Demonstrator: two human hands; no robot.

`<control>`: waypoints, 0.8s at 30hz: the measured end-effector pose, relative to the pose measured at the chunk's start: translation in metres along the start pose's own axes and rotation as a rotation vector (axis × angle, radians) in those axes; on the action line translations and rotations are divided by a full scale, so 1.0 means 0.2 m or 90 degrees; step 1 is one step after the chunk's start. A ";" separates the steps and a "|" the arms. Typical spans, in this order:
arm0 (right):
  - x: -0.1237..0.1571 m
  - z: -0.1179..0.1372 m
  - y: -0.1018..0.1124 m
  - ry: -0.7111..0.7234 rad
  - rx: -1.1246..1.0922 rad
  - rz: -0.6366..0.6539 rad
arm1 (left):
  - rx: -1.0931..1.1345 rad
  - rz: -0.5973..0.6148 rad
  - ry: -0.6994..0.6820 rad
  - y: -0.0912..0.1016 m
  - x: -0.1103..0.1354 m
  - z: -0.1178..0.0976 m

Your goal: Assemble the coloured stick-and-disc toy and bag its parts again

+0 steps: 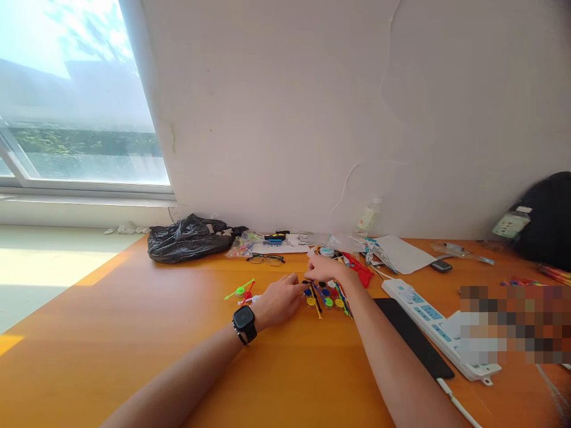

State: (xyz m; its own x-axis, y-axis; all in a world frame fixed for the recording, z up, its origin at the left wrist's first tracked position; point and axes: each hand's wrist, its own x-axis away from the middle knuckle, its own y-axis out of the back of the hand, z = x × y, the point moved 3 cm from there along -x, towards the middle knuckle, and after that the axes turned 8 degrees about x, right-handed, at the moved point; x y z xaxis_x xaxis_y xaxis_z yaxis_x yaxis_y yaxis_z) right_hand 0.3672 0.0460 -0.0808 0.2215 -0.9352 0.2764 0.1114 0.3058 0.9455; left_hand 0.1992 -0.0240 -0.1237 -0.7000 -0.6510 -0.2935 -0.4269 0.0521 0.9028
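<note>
My left hand (282,302), with a black smartwatch (244,319) on its wrist, rests low over the table, fingers closed and pointing right. Just beyond it, my right hand (325,269) curls its fingers downward so the two hands' fingertips nearly meet. Whatever they pinch is too small or hidden to name. Right below the fingertips lies a cluster of small plastic arrow spinners, among them a yellow spinner (311,302) and a green spinner (329,303). Left of my left hand are a light green spinner (239,291) and a red spinner (247,297), partly behind white pieces.
A black plastic bag (190,239) lies at the back left, near eyeglasses (266,259). Red plastic (360,270) sits behind my right hand. Right of my forearm are a black flat slab (413,336), a white power strip (439,327) and a cable (457,404). A wall rises behind.
</note>
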 end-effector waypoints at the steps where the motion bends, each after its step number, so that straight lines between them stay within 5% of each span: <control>1: 0.01 0.01 0.01 0.013 -0.023 -0.020 | -0.002 0.006 0.005 0.01 0.01 -0.01; 7: 0.08 0.08 0.11 0.094 -0.196 -0.113 | -0.040 0.057 0.034 0.04 0.01 -0.05; 11: 0.21 0.12 0.13 0.165 -0.353 -0.245 | -0.068 0.035 0.028 0.02 0.05 -0.07; 15: 0.36 0.11 0.00 0.204 -0.450 -0.267 | 0.003 -0.034 0.090 -0.02 0.17 -0.03; 19: 0.43 0.09 -0.20 0.191 -0.551 -0.210 | 0.241 -0.102 0.123 -0.04 0.29 0.00; 24: 0.43 0.13 -0.34 0.187 -0.554 -0.314 | 0.503 -0.142 0.143 0.02 0.35 0.03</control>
State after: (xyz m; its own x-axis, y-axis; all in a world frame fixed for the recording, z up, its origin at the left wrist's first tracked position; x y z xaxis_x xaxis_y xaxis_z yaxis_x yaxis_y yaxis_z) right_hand 0.3538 -0.0592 -0.1180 0.1750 -0.9468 -0.2701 0.8875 0.0329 0.4597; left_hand 0.1450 -0.0638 -0.1429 -0.4583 -0.8389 -0.2937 -0.8737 0.3646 0.3219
